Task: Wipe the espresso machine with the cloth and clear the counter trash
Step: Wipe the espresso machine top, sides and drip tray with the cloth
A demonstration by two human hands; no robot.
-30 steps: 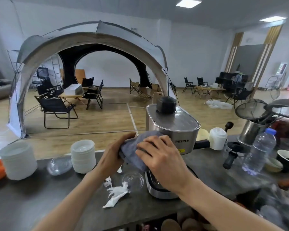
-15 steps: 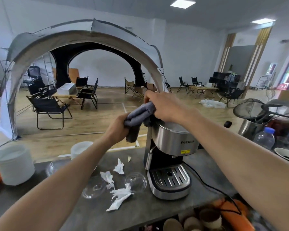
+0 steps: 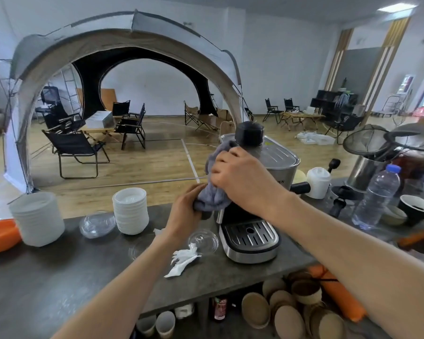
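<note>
Cloth (image 3: 216, 192) | gripped between both hands: right hand (image 3: 242, 177) above, left hand (image 3: 186, 211) below | against espresso machine (image 3: 279, 157)

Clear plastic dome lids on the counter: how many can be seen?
3. One lid lies between the two white stacks; one lid sits beside the machine's drip tray; a third is partly covered by the left forearm. More may be hidden.

Bright ceiling light, wide-angle edge warping

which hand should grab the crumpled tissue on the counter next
Probably the left hand: it grips the cloth's lower end just above the tissue, while the right hand presses the cloth against the espresso machine.
</note>
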